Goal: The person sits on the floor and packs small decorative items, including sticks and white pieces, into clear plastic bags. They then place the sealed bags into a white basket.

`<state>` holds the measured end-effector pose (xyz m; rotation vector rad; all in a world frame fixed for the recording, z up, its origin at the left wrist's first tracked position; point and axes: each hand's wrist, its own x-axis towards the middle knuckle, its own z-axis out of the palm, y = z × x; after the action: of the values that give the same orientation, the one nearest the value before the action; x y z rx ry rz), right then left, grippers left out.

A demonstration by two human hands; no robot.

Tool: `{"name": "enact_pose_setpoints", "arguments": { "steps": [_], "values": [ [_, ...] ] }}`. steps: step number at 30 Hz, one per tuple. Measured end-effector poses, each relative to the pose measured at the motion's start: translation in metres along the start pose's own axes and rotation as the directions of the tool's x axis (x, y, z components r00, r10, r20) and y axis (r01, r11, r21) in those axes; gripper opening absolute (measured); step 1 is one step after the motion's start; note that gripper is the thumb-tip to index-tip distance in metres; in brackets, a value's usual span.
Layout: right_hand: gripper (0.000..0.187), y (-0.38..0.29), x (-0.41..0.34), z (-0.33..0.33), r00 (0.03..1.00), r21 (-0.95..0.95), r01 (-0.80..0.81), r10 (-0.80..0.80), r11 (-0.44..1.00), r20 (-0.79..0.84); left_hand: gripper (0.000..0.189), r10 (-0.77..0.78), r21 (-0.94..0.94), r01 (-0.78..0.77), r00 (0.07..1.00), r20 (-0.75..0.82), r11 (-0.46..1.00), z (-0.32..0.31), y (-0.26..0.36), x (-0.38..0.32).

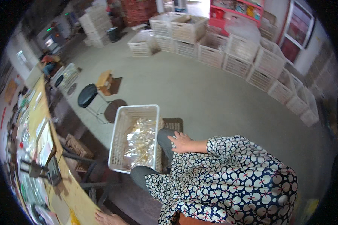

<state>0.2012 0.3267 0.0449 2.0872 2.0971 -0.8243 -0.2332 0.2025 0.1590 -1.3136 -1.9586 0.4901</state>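
Note:
My right hand (181, 142) rests on my grey-clad knee with its fingers spread and nothing in it. My left hand (109, 218) lies at the near edge of the wooden worktable (73, 180), partly cut off by the picture's lower edge, and nothing shows in it. Before my knees stands a white plastic crate (158, 121), holding many clear-wrapped pieces with pale yellow sticks (140, 143). On the table are a dark grey metal device (54, 171), clear plastic bags (32, 184), papers (45, 140) and a small yellow item (74, 217).
A black round stool (88, 95) and a cardboard box (104, 80) stand beyond the crate. Stacked white crates (238, 66) line the far side below red shelving (236, 11). Brown baskets (76, 146) sit beneath the table. Another person (48, 64) is bent low at the far left.

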Motion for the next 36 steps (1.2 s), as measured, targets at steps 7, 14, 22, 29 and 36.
{"name": "enact_pose_setpoints", "arguments": {
  "steps": [7,14,22,29,36],
  "values": [
    [0.071,0.002,-0.007,-0.005,0.996,-0.037,-0.088,0.087,0.995,-0.012,0.059,-0.193,-0.414,0.266,0.959,0.209,0.871,0.003,0.002,0.02],
    [0.076,-0.001,-0.014,-0.015,0.996,-0.048,-0.082,0.08,0.995,-0.035,0.073,-0.122,-0.479,0.174,0.983,0.137,0.86,0.034,-0.017,0.013],
    [0.079,0.015,-0.024,-0.005,0.977,-0.026,-0.205,0.203,0.978,-0.07,0.065,-0.211,-0.492,0.252,0.968,0.138,0.833,0.051,-0.016,0.018],
    [0.079,0.022,-0.017,0.011,0.977,0.073,-0.21,0.212,0.975,-0.022,0.052,-0.412,-0.82,0.176,0.908,-0.079,0.544,0.027,0.004,0.03],
    [0.081,0.03,0.015,0.022,0.998,0.163,0.048,-0.052,0.985,0.018,0.066,0.478,-0.971,0.195,0.846,0.237,0.138,-0.064,0.219,0.014]
  ]
}}
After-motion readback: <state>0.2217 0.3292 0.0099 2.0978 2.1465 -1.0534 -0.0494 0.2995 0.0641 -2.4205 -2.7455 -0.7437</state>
